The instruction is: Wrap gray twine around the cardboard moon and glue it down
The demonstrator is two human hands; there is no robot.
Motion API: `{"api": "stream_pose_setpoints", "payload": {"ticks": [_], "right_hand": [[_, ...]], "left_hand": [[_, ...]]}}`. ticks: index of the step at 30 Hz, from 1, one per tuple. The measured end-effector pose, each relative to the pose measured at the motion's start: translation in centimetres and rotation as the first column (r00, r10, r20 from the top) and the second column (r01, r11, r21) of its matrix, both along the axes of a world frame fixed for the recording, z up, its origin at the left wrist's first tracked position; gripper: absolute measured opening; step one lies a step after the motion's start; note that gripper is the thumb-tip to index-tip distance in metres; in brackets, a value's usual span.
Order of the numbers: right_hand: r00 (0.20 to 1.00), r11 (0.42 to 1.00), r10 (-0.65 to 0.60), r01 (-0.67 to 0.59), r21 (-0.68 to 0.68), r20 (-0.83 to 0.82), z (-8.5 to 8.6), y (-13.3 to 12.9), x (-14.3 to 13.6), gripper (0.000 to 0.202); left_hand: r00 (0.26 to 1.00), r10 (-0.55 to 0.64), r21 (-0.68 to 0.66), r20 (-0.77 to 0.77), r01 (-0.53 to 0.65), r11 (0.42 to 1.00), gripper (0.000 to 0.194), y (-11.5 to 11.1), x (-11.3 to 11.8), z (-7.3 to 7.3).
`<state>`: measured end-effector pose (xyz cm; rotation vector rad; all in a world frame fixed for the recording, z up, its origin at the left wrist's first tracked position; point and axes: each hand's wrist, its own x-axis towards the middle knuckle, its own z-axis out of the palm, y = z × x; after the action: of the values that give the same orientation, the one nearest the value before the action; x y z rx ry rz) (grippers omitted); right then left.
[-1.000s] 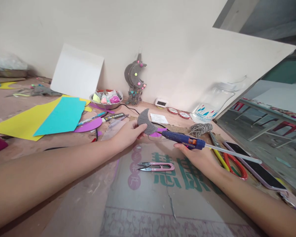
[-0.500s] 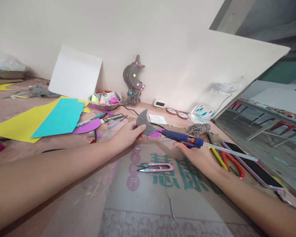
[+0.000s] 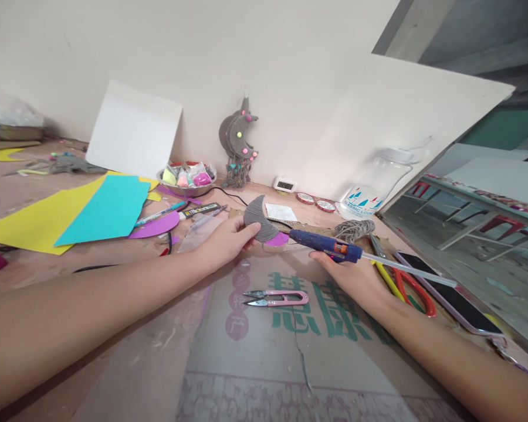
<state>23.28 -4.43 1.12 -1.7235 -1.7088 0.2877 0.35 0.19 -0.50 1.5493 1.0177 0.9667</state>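
Between thumb and fingers, my left hand point(image 3: 229, 240) pinches a crescent moon point(image 3: 260, 218) wrapped in grey yarn, with bare purple showing at its lower tip. My right hand point(image 3: 341, 269) is closed around a blue hot glue gun point(image 3: 323, 244), a long clear glue stick point(image 3: 409, 268) poking out of its back. The gun's nozzle points left, close to the purple tip; whether they touch I cannot tell. Below both hands, pink thread snips point(image 3: 286, 298) lie on a printed plastic sheet point(image 3: 242, 375), near a loose grey strand.
Coloured sheets point(image 3: 105, 208) lie at left, by a bowl point(image 3: 191, 190) of small packets. A finished moon hanging point(image 3: 240, 138) is on the wall. At right are a yarn bundle point(image 3: 354, 229), red-handled scissors point(image 3: 416, 293), a phone point(image 3: 453, 296) and a clear jug point(image 3: 374, 181).
The glue gun's nozzle has shifted slightly right, away from the crescent's purple tip, which now shows more plainly. Both hands keep their holds.
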Motion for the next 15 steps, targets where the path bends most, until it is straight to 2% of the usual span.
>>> {"api": "stream_pose_setpoints", "payload": {"ticks": [8,15], "right_hand": [[0.998,1.0,0.016,-0.017,0.025,0.054,-0.3,0.1,0.4,0.023],[0.998,0.999,0.019,-0.021,0.045,0.052,-0.6,0.2,0.8,0.022]], "left_hand": [[0.999,0.016,0.01,-0.03,-0.015,1.0,0.029,-0.3,0.0,0.5],[0.999,-0.028,0.01,0.039,0.027,1.0,0.03,0.3,0.0,-0.6]]}}
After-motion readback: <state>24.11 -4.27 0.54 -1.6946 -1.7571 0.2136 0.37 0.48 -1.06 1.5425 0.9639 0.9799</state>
